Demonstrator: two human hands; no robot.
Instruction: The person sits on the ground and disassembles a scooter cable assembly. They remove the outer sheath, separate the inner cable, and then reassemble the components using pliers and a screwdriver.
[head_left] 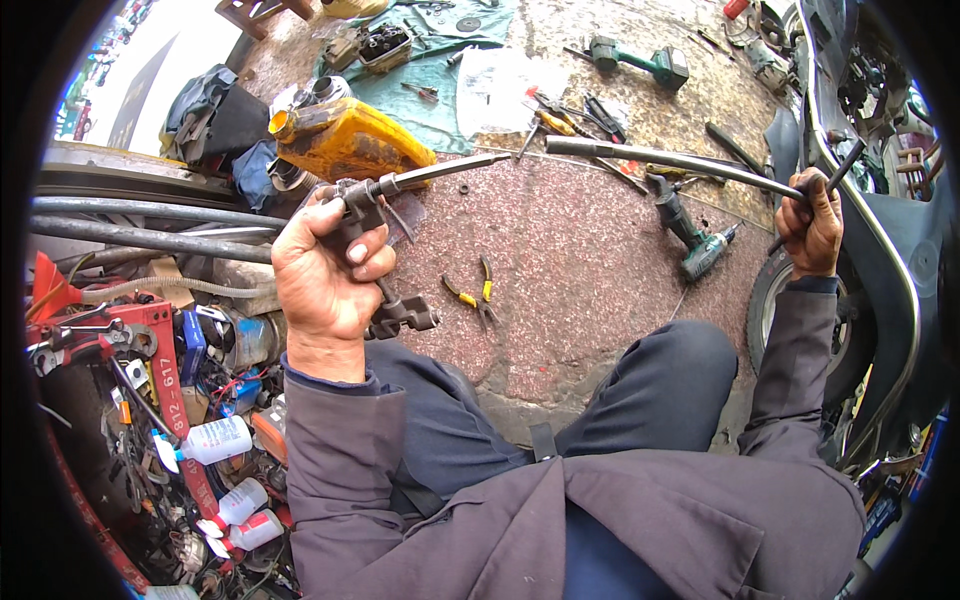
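My left hand (330,285) is closed around a dark metal shaft (430,174) with yoke-like joints, its slim end pointing right over the floor. A second yoke (405,314) shows below the fingers. Off to the right, my right hand (812,222) grips a long dark tube (690,162). The tube's open end reaches left, close to the shaft's tip but apart from it. A thin dark rod (848,162) crosses at the right hand; whether the fingers hold it too, I cannot tell. Yellow-handled pliers (474,290) lie on the reddish floor between the hands.
A green cordless drill (700,245) lies near my knee, another cordless tool (640,64) farther off. A stained yellow jerry can (350,142) stands beyond my left hand. Spray bottles (215,440) and loose parts crowd the left; a vehicle wheel (775,300) stands right.
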